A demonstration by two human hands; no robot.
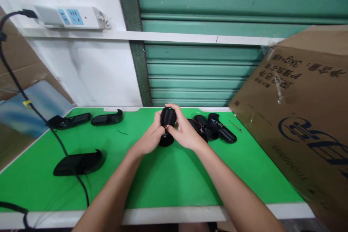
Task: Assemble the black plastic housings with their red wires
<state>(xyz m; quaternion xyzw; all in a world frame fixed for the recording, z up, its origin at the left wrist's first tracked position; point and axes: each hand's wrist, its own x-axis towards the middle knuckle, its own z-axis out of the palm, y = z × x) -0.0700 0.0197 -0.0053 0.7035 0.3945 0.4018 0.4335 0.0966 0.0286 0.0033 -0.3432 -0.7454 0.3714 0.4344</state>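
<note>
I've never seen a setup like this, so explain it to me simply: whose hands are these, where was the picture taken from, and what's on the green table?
There's no robot here: these are a person's bare hands. The single picture comes from a camera worn on their head, looking forward and down.

The left hand and right hand together hold a black molded plastic part above the green tabletop.

Three similar black parts lie to the left. More black parts with thin wires sit in a group to the right; they overlap, so I won't count them.

Around the table are a cardboard box, a green roller shutter and a wall-mounted power strip.
</note>
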